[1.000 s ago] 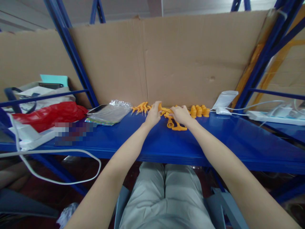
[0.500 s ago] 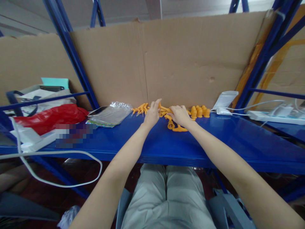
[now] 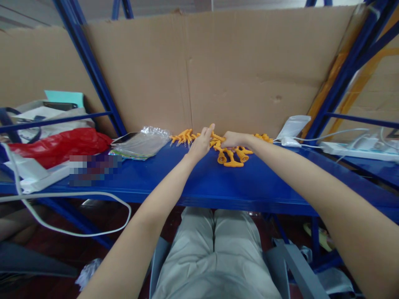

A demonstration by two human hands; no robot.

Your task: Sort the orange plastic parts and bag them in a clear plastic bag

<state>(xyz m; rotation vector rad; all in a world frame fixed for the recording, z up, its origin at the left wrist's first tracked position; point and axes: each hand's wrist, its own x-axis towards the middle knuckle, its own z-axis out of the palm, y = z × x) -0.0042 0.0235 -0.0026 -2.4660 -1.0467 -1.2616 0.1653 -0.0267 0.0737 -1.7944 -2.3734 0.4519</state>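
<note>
My left hand [image 3: 200, 144] is closed around an orange plastic corkscrew part [image 3: 212, 126], whose tip sticks up above the fingers. Close by on the right, my right hand [image 3: 234, 140] is curled with its fingers pressed together at an orange piece [image 3: 219, 137]; its fingertips are partly hidden. To the left of my hands lie several orange corkscrew handles [image 3: 183, 136] with metal spirals. Below the right hand are orange bell-ended pieces [image 3: 242, 155] and a T-shaped handle [image 3: 233, 164]. Several orange bodies [image 3: 264, 137] are partly covered by my right forearm.
The blue shelf [image 3: 199, 182] has a cardboard sheet [image 3: 230, 70] along its back. Clear plastic bags [image 3: 141, 143] and a red bag [image 3: 65, 145] lie at left. A white packet [image 3: 291, 131], cables and a power strip [image 3: 358, 151] are at right. Blue posts [image 3: 90, 68] frame the shelf.
My right hand has turned inward and its fingers have closed in. Another bell-ended piece shows beside the T-shaped handle, and my right forearm now covers part of the orange bodies.
</note>
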